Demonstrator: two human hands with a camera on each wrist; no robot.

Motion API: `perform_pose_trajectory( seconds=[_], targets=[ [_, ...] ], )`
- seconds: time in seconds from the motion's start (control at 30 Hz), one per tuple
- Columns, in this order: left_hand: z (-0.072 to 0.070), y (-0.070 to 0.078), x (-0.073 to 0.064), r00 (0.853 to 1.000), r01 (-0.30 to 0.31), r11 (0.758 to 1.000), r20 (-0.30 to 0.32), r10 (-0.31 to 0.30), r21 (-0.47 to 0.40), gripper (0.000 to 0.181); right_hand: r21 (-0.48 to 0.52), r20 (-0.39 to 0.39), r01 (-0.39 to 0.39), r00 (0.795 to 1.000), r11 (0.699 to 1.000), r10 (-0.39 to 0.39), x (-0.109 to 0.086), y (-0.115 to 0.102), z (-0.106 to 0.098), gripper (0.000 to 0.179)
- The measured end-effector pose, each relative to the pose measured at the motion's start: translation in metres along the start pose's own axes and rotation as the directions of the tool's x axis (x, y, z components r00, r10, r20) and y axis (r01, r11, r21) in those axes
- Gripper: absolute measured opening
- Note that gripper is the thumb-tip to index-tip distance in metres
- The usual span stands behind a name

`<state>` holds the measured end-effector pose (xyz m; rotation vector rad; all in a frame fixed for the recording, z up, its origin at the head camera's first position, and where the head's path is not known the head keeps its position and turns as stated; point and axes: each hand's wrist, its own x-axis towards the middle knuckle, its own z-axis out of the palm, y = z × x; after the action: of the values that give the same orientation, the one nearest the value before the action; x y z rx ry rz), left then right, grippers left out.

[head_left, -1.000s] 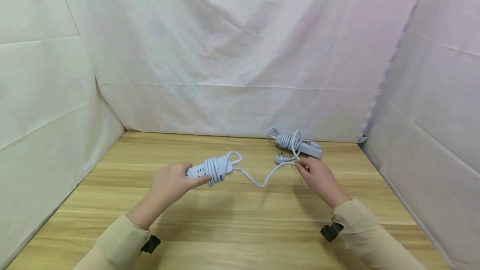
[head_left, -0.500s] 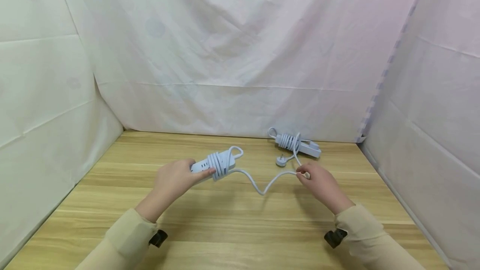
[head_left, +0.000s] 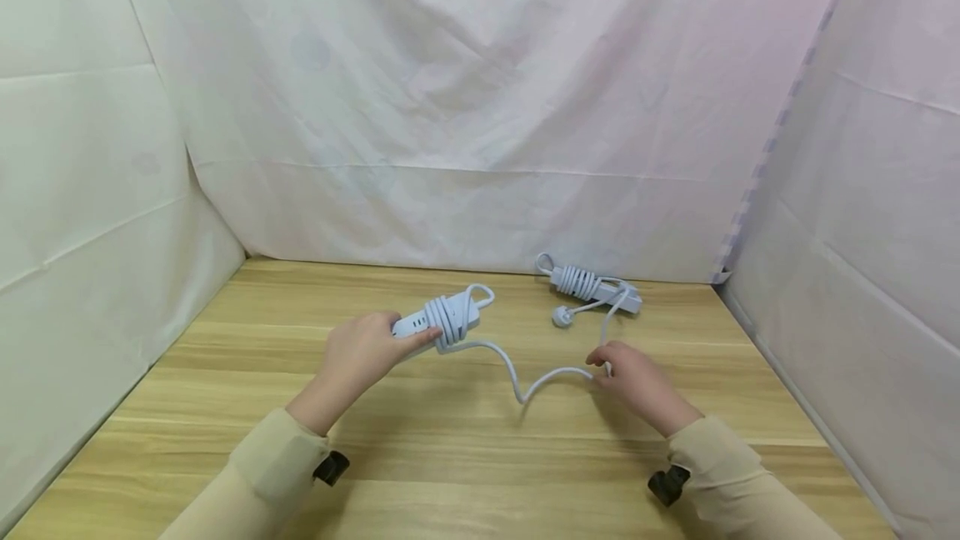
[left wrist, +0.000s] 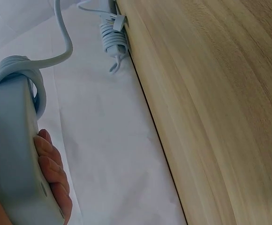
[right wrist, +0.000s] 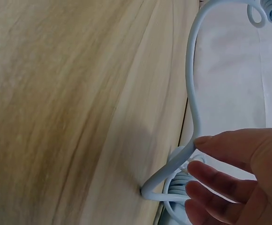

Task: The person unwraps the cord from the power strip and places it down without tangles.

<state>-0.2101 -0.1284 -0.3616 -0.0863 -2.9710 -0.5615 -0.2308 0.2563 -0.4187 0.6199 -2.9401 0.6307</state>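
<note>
Above the wooden table (head_left: 420, 457), I see the left hand (head_left: 360, 357) clamped round a power strip (head_left: 411, 325), its thumb (head_left: 420, 340) reaching the coils (head_left: 446, 321) wound about the strip. From it, a slack length of cord (head_left: 555, 372) sags across to the right hand (head_left: 641, 390). On my right wrist view, that thumb (right wrist: 230, 145) touches the cord while the other fingers (right wrist: 220, 182) stand apart from it, slightly bent. The cord leads on toward a second power strip (head_left: 633, 302) near the rear curtain (head_left: 480, 107), a plug (head_left: 562, 317) just beside it. Where it ends, I cannot tell.
</note>
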Motion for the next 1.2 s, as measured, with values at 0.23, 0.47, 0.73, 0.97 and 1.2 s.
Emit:
perform_pose_trajectory(
  seconds=[0.23, 0.47, 0.73, 0.97, 1.2],
  targets=[
    [0.001, 0.002, 0.004, 1.0, -0.004, 1.0, -0.011, 0.004, 0.005, 0.077, -0.025, 0.003, 0.017, 1.0, 1.0, -0.017, 0.0, -0.003, 0.0, 0.021],
    [0.001, 0.004, 0.007, 1.0, 0.012, 1.0, 0.007, -0.012, -0.007, 0.081, -0.065, 0.018, -0.003, 1.0, 0.998, 0.004, -0.003, -0.01, -0.004, 0.022],
    [0.001, 0.007, 0.009, 1.0, 0.018, 0.999, 0.008, -0.018, -0.029, 0.081, -0.056, -0.012, 0.008, 1.0, 0.998, -0.009, -0.006, -0.034, -0.016, 0.022],
    [0.003, 0.009, 0.011, 1.0, 0.018, 0.999, 0.004, -0.018, -0.039, 0.081, -0.023, -0.137, 0.1, 0.985, 0.995, -0.103, -0.01, -0.073, -0.019, 0.021],
    [0.005, 0.009, 0.011, 1.0, 0.01, 0.999, -0.005, -0.01, -0.039, 0.081, 0.033, -0.267, 0.335, 0.911, 0.941, -0.315, -0.017, -0.106, -0.008, 0.022]
  ],
)
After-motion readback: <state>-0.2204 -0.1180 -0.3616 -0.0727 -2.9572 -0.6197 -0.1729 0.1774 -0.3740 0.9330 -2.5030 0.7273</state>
